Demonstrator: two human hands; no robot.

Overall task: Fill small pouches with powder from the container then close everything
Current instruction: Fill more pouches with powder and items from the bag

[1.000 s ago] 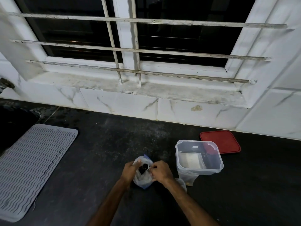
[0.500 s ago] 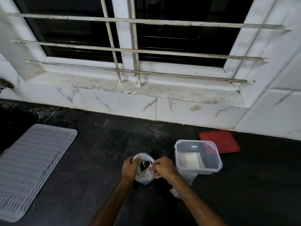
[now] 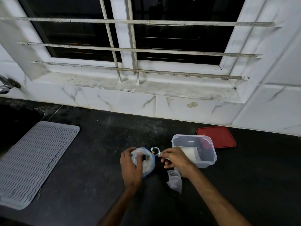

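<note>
Dark countertop (image 3: 97,160): pouch (image 3: 147,162) stands open, my left hand (image 3: 130,167) gripping its rim. My right hand (image 3: 175,159) pinches the scoop (image 3: 155,151) by its handle, just beside the pouch mouth. Clear container (image 3: 211,160) sits near, to the right; red lid (image 3: 218,137) lies behind it.

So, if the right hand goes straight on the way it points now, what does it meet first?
Probably the bag in the left hand; the scoop in the right hand leads. Depth is unclear.
</note>
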